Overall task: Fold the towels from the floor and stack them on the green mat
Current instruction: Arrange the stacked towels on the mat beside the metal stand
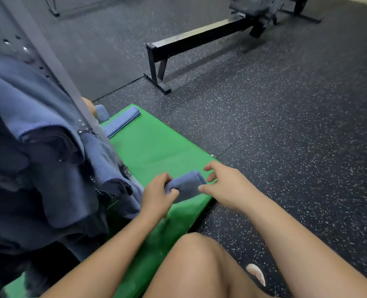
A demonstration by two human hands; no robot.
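So the left hand [156,195] has its fingers clenched round a small folded towel [188,185] on the green mat [156,147]; right hand [225,186] fingers loose beside it. A second folded towel [122,121] sits at the mat's far end.

Green mat [154,145] lies flat. Small blue towel [187,186], folded to a compact bundle, rests near its right edge; a flat folded blue towel [122,122] lies at its far end; unfolded blue towels [40,151] heap along its left.
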